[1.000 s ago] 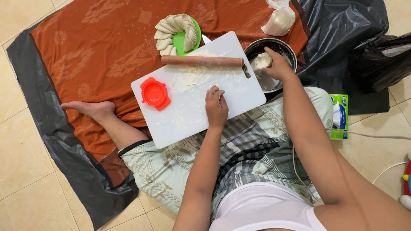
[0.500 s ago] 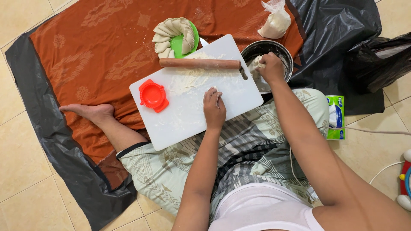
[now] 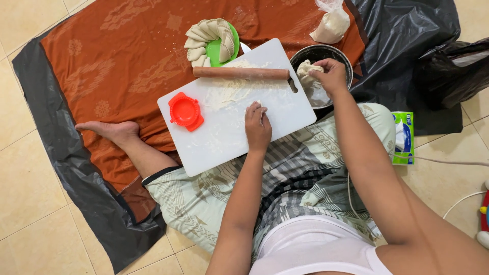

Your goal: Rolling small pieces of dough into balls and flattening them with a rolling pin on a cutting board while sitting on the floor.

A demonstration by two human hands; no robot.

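A white cutting board (image 3: 224, 137) dusted with flour lies on my lap and the cloth. My left hand (image 3: 257, 125) rests on the board with its fingers curled on a small piece of dough. My right hand (image 3: 330, 75) reaches into a dark metal bowl (image 3: 341, 55) and grips the lump of dough (image 3: 305, 69) inside it. A wooden rolling pin (image 3: 240, 73) lies across the board's far edge. A red dumpling press (image 3: 185, 110) sits shut on the board's left part.
A green plate (image 3: 219, 48) ringed with folded dumplings stands beyond the board. A clear bag of flour (image 3: 331, 24) lies by the bowl. An orange cloth (image 3: 117, 61) over black plastic sheet (image 3: 407, 40) covers the floor. A tissue pack (image 3: 403, 137) sits at my right.
My right hand has stayed in the bowl, shifting its grip on the dough lump. My left hand has stayed on the board.
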